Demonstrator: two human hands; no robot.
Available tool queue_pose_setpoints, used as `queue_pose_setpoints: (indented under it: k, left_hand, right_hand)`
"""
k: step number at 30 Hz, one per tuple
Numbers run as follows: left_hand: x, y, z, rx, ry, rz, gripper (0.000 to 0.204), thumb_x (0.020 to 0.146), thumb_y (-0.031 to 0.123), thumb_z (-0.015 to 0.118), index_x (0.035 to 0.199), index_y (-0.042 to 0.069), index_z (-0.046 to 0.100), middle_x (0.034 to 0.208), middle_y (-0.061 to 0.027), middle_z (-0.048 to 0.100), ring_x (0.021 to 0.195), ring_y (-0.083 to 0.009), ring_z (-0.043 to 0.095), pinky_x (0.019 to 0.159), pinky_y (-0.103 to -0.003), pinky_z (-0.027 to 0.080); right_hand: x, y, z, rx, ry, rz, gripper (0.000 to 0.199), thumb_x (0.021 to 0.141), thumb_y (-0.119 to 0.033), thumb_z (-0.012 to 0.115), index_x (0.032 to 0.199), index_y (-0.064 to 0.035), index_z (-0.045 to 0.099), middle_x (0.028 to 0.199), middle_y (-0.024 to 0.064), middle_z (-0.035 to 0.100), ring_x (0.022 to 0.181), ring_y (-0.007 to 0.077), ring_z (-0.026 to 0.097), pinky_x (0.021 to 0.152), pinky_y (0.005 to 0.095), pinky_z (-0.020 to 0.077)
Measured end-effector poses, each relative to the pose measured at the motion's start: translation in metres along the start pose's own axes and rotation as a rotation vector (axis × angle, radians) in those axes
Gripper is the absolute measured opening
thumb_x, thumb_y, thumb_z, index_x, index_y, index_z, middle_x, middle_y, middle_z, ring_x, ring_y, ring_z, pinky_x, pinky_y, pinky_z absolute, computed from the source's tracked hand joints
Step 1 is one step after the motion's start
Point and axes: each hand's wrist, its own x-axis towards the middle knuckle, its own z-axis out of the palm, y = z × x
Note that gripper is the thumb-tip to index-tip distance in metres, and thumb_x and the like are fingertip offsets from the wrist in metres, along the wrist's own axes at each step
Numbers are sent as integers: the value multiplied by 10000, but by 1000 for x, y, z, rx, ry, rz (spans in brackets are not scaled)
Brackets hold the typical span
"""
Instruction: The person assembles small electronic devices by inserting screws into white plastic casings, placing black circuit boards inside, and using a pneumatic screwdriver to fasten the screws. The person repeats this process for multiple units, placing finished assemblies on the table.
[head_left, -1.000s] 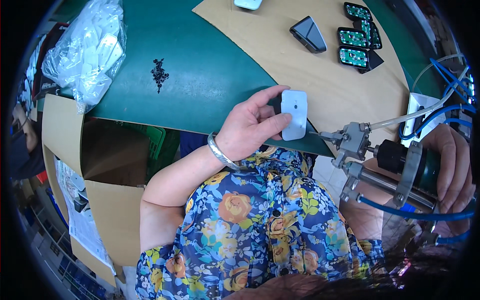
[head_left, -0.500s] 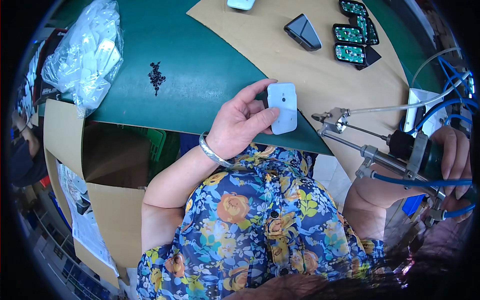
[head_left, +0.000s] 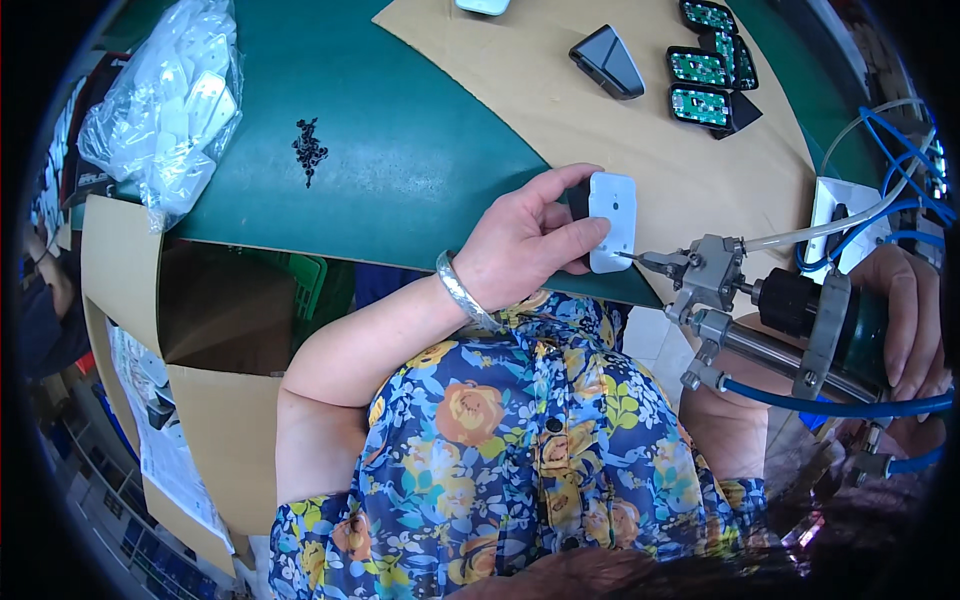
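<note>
Nearest to you, your right hand (head_left: 905, 320) is wrapped around the body of a powered screwdriver (head_left: 790, 315) with blue hoses; the fingers are closed on it. Its bit tip touches the lower right corner of the white cover (head_left: 612, 222).

Your left hand (head_left: 520, 245) pinches that cover, thumb on the face and fingers curled behind a dark part under it. The piece is held just over the near edge of the bench (head_left: 400, 160), where the cardboard sheet (head_left: 700, 170) meets the green mat.

Progress, as judged: the cover is seated and the driver is on one screw point. I cannot tell whether any screw is already in. The other holes on the cover look yet to be done.

Farther out on the cardboard lie a dark wedge-shaped housing (head_left: 607, 60) and three open units with green boards (head_left: 705, 75), seemingly awaiting covers. A small pile of black screws (head_left: 308, 150) sits on the mat, well apart from the work. A bag of white parts (head_left: 165, 110) rests at the far left.

Room: the mat between screws and cover is open. On your right the hoses and a white box (head_left: 835, 215) crowd the driver, and the bench edge lies directly under the held piece.
</note>
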Motion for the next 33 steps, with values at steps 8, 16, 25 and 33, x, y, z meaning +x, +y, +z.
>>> queue_pose_setpoints:
  k: [8,16,25,33]
  left_hand:
    - [0,-4,0,3,-8,-4,522,854,126,586,1298,-3,344,807,-54,615,703,-81,577,588,-221,490]
    - [-7,-2,-1,-25,18,-9,515,853,111,583,1297,0,348,835,-63,622,731,-91,590,605,-229,514]
    - [1,0,2,-14,-23,58,494,826,60,597,1273,34,388,889,-41,610,739,-83,576,628,-238,505]
    - [33,51,-39,846,331,312,467,866,130,545,1297,46,384,1148,-130,549,862,-144,604,679,-257,505]
  right_hand:
    - [-1,2,0,-6,-6,6,557,797,-199,649,1273,-60,396,950,92,545,860,211,535,702,312,501]
    - [-1,5,-8,20,-31,18,575,795,-205,653,1278,-50,384,990,106,550,904,222,538,728,322,505]
    - [2,-10,-8,-3,-27,-10,597,791,-212,658,1284,-38,370,1035,121,555,953,235,542,756,332,510]
    - [-8,-51,-34,-18,17,32,616,788,-217,663,1289,-28,357,1075,135,560,996,247,546,782,342,515]
